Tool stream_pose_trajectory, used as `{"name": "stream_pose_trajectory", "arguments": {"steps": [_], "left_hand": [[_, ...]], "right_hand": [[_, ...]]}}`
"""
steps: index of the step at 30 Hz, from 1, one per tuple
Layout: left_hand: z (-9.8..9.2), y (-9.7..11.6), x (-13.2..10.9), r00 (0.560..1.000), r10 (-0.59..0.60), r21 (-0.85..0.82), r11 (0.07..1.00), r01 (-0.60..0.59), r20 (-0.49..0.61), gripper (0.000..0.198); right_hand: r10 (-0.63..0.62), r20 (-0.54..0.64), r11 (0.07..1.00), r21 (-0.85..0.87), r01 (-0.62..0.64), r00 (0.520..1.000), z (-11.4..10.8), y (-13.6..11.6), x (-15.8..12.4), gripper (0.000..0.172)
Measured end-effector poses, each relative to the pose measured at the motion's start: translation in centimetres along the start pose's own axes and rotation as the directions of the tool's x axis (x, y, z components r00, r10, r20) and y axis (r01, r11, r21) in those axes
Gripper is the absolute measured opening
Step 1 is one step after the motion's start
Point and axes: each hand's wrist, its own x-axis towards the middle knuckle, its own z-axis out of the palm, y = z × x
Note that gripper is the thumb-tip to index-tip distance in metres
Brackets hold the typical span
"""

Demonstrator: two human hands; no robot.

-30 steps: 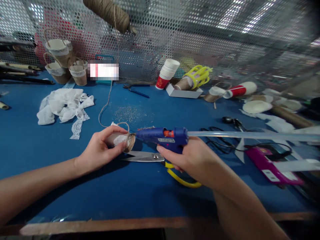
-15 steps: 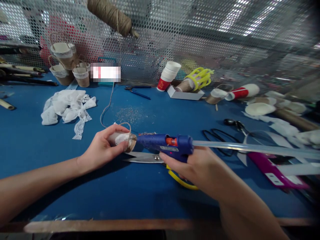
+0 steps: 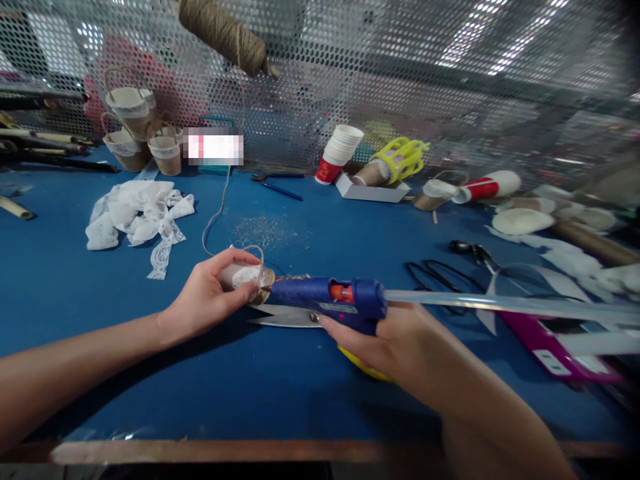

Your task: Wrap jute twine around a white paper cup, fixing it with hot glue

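Observation:
My left hand (image 3: pixel 215 287) is closed round a small twine-wrapped cup (image 3: pixel 269 279) lying on its side, with white lace round it and a twine loop (image 3: pixel 257 250) standing up from it. In my right hand (image 3: pixel 390 340) is a blue glue gun (image 3: pixel 325 297), its nozzle pointing left and at the cup's side. A long clear glue stick (image 3: pixel 475 300) runs out of its back. Beneath the gun lie scissors (image 3: pixel 290 319) with yellow handles, partly hidden by my right hand.
Crumpled white lace (image 3: pixel 130 210) lies at left, below several finished twine cups (image 3: pixel 133 110). Pliers (image 3: pixel 280 185), stacked paper cups (image 3: pixel 340 153) and a yellow plastic cage (image 3: pixel 403 160) stand toward the back mesh. A purple power strip (image 3: pixel 540 347) and black cable (image 3: pixel 435 280) are at right.
The glue gun's nozzle has dipped slightly, from near the cup's lace edge to lower on its side. My right hand has moved a little down, covering more of the scissors' yellow handles.

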Motion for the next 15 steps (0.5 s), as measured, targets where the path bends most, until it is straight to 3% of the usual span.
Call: {"name": "stream_pose_trajectory", "arguments": {"steps": [2,5,7,9,11,13,15], "left_hand": [[0.0,0.0,0.0,1.0,-0.004,-0.005,1.0,0.004,-0.003,0.018],[-0.1,0.0,0.2,1.0,-0.013,-0.014,1.0,0.012,-0.021,0.019],[-0.2,0.0,0.2,0.999,-0.006,-0.007,1.0,0.006,-0.039,0.019],[-0.3,0.0,0.2,0.999,0.008,0.005,1.0,-0.008,-0.054,0.018],[-0.4,0.0,0.1,0.998,0.029,0.018,0.999,-0.028,-0.06,0.017],[-0.5,0.0,0.0,0.997,0.053,0.04,0.998,-0.05,-0.06,0.017],[-0.5,0.0,-0.1,0.996,0.075,0.062,0.996,-0.071,-0.057,0.017]], "right_hand": [[0.114,0.058,0.985,0.123,-0.121,0.992,-0.2,-0.2,0.2,0.015],[0.293,0.193,0.898,0.28,-0.339,0.937,-0.7,-0.1,0.5,0.021],[0.315,0.25,0.843,0.37,-0.391,0.916,-1.0,0.6,0.8,0.024],[0.303,0.225,0.793,0.48,-0.376,0.926,-1.2,1.8,1.2,0.024],[0.366,0.127,0.757,0.536,-0.374,0.922,-1.0,3.1,2.0,0.028],[0.48,0.063,0.708,0.561,-0.429,0.875,-0.6,4.3,3.0,0.032],[0.525,0.081,0.648,0.607,-0.46,0.847,0.0,5.2,4.2,0.03]]}}
